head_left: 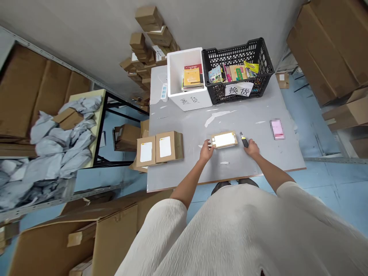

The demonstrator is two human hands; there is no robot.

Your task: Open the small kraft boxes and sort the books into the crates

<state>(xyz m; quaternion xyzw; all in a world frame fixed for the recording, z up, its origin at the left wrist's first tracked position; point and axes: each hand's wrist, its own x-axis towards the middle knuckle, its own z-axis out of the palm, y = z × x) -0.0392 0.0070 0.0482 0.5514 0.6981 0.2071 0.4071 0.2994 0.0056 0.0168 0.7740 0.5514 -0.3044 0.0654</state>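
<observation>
A small cardboard parcel [232, 143] with a white label on top lies on the grey table in front of me. My left hand [206, 150] grips its left end, thumb and fingers at the corner. To the right of the parcel, my right hand [252, 148] is closed on a black box cutter [244, 141] with a yellowish part. The cutter's tip points up and away from me, apart from the parcel. The parcel's underside is hidden.
Two labelled cardboard boxes [178, 145] stand at the table's left edge. A white bin [189, 100] and a black crate [209, 69], both holding books, stand at the back. A blurred pink item [277, 128] lies right. A power strip [164, 92] sits back left.
</observation>
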